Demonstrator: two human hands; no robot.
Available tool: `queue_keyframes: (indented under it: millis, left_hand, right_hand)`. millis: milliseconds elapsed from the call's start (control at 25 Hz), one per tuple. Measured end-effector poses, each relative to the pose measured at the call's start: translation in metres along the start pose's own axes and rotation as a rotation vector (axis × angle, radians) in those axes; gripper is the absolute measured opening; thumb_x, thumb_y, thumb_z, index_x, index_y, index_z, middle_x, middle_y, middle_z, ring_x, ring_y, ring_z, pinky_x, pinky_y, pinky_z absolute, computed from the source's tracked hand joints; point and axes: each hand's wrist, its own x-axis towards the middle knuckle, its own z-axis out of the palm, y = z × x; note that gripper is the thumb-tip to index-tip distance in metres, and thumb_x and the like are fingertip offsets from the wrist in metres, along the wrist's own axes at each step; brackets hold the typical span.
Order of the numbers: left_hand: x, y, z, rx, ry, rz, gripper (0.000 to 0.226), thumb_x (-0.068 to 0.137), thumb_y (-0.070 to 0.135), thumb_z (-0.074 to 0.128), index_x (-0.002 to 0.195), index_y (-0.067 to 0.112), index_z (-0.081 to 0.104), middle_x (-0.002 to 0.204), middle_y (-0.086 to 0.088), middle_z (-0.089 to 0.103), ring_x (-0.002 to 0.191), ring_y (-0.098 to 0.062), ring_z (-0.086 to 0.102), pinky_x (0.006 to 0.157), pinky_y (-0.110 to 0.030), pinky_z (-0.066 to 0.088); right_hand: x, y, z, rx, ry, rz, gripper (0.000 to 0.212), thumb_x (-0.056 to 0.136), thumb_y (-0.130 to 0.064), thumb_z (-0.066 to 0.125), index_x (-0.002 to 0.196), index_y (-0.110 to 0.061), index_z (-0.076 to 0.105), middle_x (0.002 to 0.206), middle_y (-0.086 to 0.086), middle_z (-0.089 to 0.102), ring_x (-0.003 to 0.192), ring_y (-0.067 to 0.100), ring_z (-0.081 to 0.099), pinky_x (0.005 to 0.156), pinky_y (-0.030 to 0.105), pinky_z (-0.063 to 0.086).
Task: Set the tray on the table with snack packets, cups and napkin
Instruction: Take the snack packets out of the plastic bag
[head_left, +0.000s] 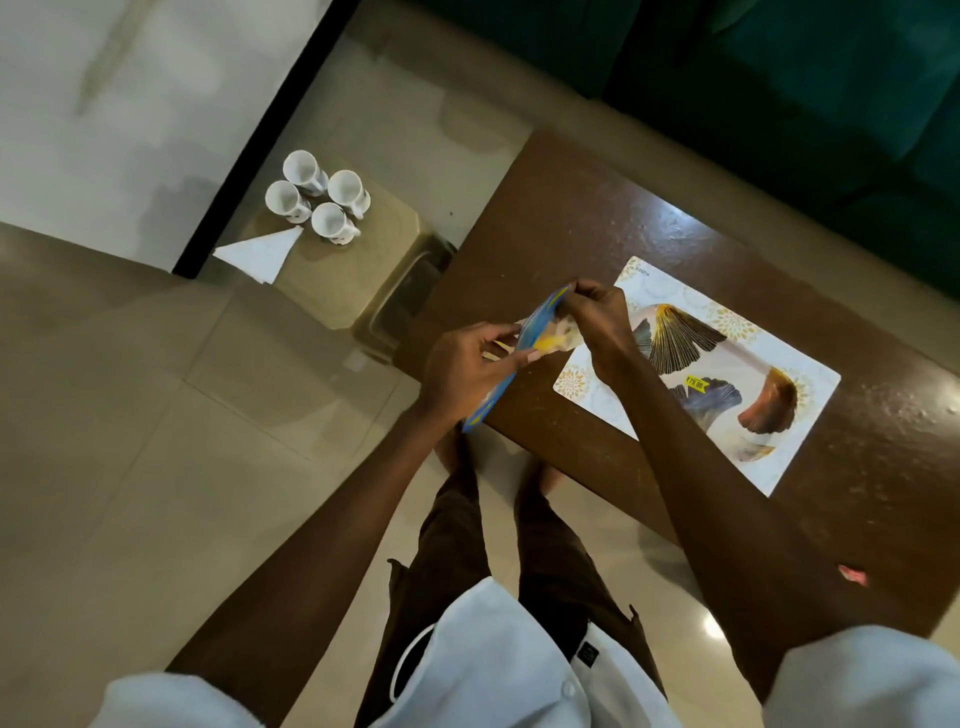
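A white tray (789, 410) printed with fan-shaped leaves lies flat on the dark brown table (571, 218). Both hands hold a blue and yellow snack packet (540, 332) over the table's near left corner, just left of the tray. My left hand (467, 369) grips its lower part. My right hand (597, 327) pinches its top edge. Several white cups (319, 200) stand together on a beige stool (353, 275) to the left of the table. A folded white napkin (262, 254) lies beside them on the stool's near edge.
A dark green sofa (805, 78) runs along the far side of the table. A small red scrap (852, 575) lies near the table's right front edge. Beige floor tiles surround the stool and my bare feet (457, 452).
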Motion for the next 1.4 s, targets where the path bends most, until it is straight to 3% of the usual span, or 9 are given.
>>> queue_keyframes:
  millis: [200, 320, 480, 560, 680, 880, 1000, 1160, 1400]
  left_hand:
    - [-0.012, 0.006, 0.002, 0.043, 0.106, 0.007, 0.025, 0.099, 0.030, 0.069, 0.104, 0.008, 0.080, 0.082, 0.002, 0.077, 0.068, -0.006, 0.071, 0.062, -0.033, 0.062]
    - [-0.016, 0.013, 0.000, 0.003, 0.109, -0.027, 0.019, 0.097, 0.027, 0.071, 0.097, 0.009, 0.078, 0.077, 0.004, 0.073, 0.067, -0.009, 0.070, 0.060, -0.029, 0.059]
    - [-0.014, 0.019, 0.004, 0.007, 0.091, -0.082, 0.014, 0.096, 0.023, 0.072, 0.100, 0.010, 0.077, 0.072, 0.017, 0.066, 0.064, 0.007, 0.065, 0.058, -0.007, 0.047]
    - [-0.013, 0.023, 0.004, -0.029, 0.066, -0.111, 0.015, 0.096, 0.023, 0.072, 0.101, 0.009, 0.077, 0.072, 0.018, 0.067, 0.065, 0.009, 0.066, 0.059, -0.007, 0.049]
    - [-0.010, 0.033, 0.002, -0.063, 0.020, -0.111, 0.016, 0.098, 0.022, 0.070, 0.105, 0.011, 0.079, 0.083, 0.010, 0.076, 0.076, 0.001, 0.074, 0.067, -0.016, 0.060]
    - [-0.002, 0.043, -0.010, -0.240, -0.081, -0.238, 0.012, 0.095, 0.009, 0.074, 0.105, 0.004, 0.079, 0.081, 0.010, 0.078, 0.074, 0.001, 0.076, 0.062, -0.015, 0.059]
    - [0.002, 0.051, -0.017, -0.258, -0.064, -0.247, 0.018, 0.095, 0.008, 0.073, 0.111, 0.000, 0.077, 0.093, -0.003, 0.079, 0.080, -0.006, 0.076, 0.070, -0.021, 0.061]
    - [0.008, 0.067, -0.012, -0.154, -0.058, -0.278, 0.018, 0.092, 0.011, 0.077, 0.108, 0.001, 0.075, 0.097, -0.012, 0.079, 0.085, -0.022, 0.079, 0.073, -0.036, 0.067]
    - [0.006, 0.071, -0.014, -0.149, 0.201, -0.311, 0.016, 0.088, 0.009, 0.078, 0.100, -0.001, 0.075, 0.089, -0.013, 0.078, 0.066, -0.012, 0.073, 0.054, -0.023, 0.062]
  right_hand:
    - [-0.011, -0.008, 0.006, -0.061, 0.018, 0.001, 0.021, 0.088, 0.006, 0.057, 0.073, -0.003, 0.069, 0.060, 0.003, 0.060, 0.050, 0.004, 0.054, 0.052, 0.016, 0.044]
    - [-0.021, -0.011, 0.012, -0.092, 0.054, -0.053, 0.013, 0.092, 0.000, 0.063, 0.089, 0.011, 0.070, 0.077, 0.014, 0.062, 0.072, 0.018, 0.057, 0.067, 0.031, 0.047]
    - [-0.051, -0.008, 0.018, -0.472, 0.244, -0.302, 0.030, 0.084, -0.019, 0.073, 0.114, -0.018, 0.076, 0.117, 0.005, 0.065, 0.111, 0.021, 0.062, 0.096, 0.035, 0.050]
    - [-0.067, -0.007, 0.021, -0.359, 0.316, -0.284, 0.011, 0.088, -0.033, 0.072, 0.098, -0.027, 0.073, 0.104, -0.002, 0.066, 0.095, 0.015, 0.066, 0.085, 0.038, 0.057]
    - [-0.080, -0.001, 0.027, -0.312, 0.197, -0.115, 0.031, 0.087, -0.057, 0.072, 0.084, -0.027, 0.063, 0.080, -0.007, 0.071, 0.073, 0.008, 0.068, 0.065, 0.033, 0.055]
    - [-0.076, -0.011, 0.025, -0.329, 0.190, -0.153, 0.018, 0.094, -0.037, 0.072, 0.091, -0.020, 0.068, 0.086, -0.005, 0.074, 0.078, 0.016, 0.073, 0.073, 0.043, 0.061]
    - [-0.074, -0.021, 0.024, -0.354, 0.191, -0.188, 0.010, 0.095, -0.028, 0.070, 0.098, -0.019, 0.071, 0.090, -0.005, 0.075, 0.081, 0.018, 0.073, 0.078, 0.045, 0.063]
    - [-0.075, -0.027, 0.023, -0.383, 0.225, -0.223, 0.016, 0.091, -0.018, 0.067, 0.106, -0.017, 0.074, 0.087, -0.004, 0.074, 0.076, 0.015, 0.071, 0.075, 0.039, 0.063]
    - [-0.078, -0.025, -0.002, -0.455, 0.318, -0.277, 0.023, 0.085, -0.018, 0.065, 0.104, -0.015, 0.077, 0.089, 0.004, 0.077, 0.080, 0.022, 0.069, 0.072, 0.036, 0.053]
